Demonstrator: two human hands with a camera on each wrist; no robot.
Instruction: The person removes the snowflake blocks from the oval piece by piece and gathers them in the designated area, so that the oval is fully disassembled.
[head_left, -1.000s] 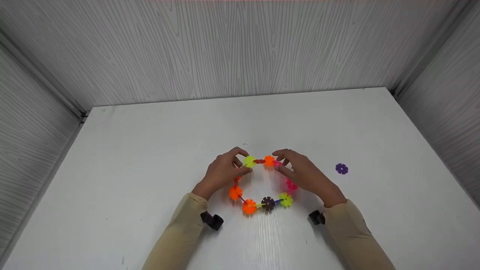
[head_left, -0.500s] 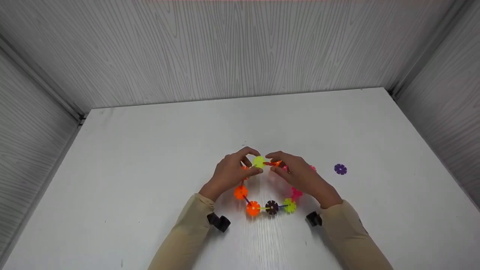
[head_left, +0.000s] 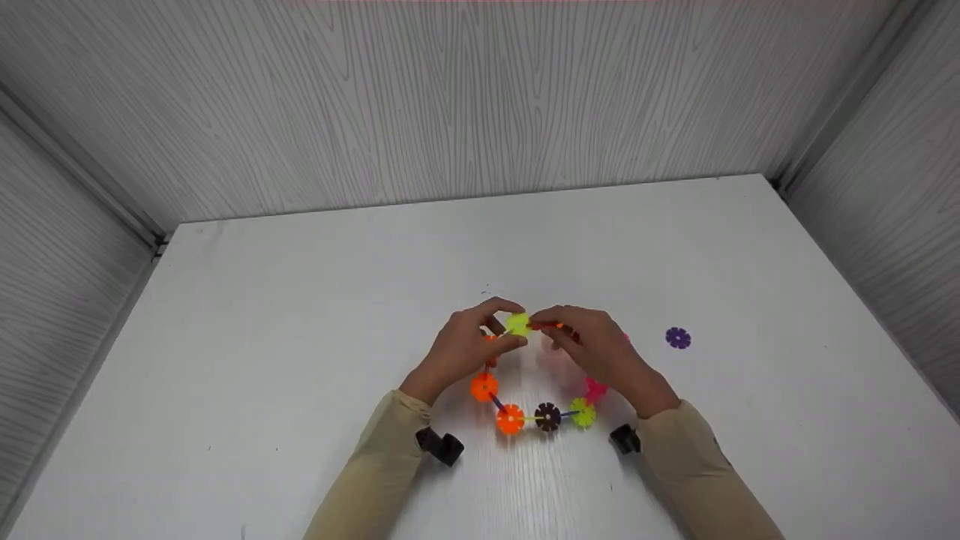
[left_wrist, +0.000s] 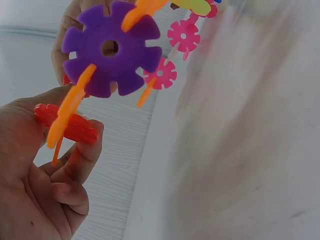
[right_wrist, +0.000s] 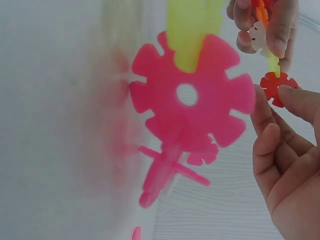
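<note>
Notched plastic snowflake discs, slotted together edge to edge, form a ring in the head view. My left hand (head_left: 465, 345) holds the yellow-green disc (head_left: 517, 324) at the far side between thumb and finger. Right beside it, my right hand (head_left: 604, 349) pinches the red disc (right_wrist: 272, 87), which meets the yellow-green one in the right wrist view. The near side carries orange discs (head_left: 484, 387), a dark disc (head_left: 547, 417), another yellow-green disc (head_left: 583, 412) and a pink disc (head_left: 595, 390). A purple disc (left_wrist: 110, 50) of the ring looms in the left wrist view. My right hand covers some discs.
A loose purple disc (head_left: 678, 338) lies on the white table (head_left: 300, 337), right of my hands. Wood-grained panels (head_left: 465, 97) stand behind the table and along both sides. Black wrist mounts (head_left: 441, 447) sit by both sleeves.
The right hand has shifted its fingers from around the pink and orange discs to the red disc. My left hand, still on the yellow-green disc, and the ring have moved slightly right.
</note>
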